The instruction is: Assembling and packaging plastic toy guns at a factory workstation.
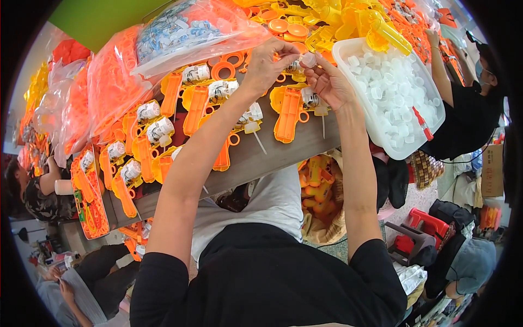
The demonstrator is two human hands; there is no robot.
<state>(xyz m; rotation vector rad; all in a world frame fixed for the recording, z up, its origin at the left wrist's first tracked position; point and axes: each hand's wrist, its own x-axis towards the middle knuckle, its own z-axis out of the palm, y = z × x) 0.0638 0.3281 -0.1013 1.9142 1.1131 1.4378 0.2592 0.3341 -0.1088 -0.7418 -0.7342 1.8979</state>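
Observation:
My right hand [333,84] pinches a small translucent white plastic cap [309,60] between thumb and fingers. Right beside it, my left hand [267,66] has its fingertips pressed together at the cap's left edge; what they grip is too small to make out. Below the hands lies an orange and yellow toy gun half [287,114] with a white wired cylinder at its top. More such toy gun halves [197,109] are laid out in rows to the left, some under my left forearm.
A white tub [348,103] full of translucent caps stands at the right, with a red-handled tool [422,124] on them. Bags of orange and blue-white parts [180,32] and loose yellow parts [348,19] fill the table's far side. Other people sit at both sides.

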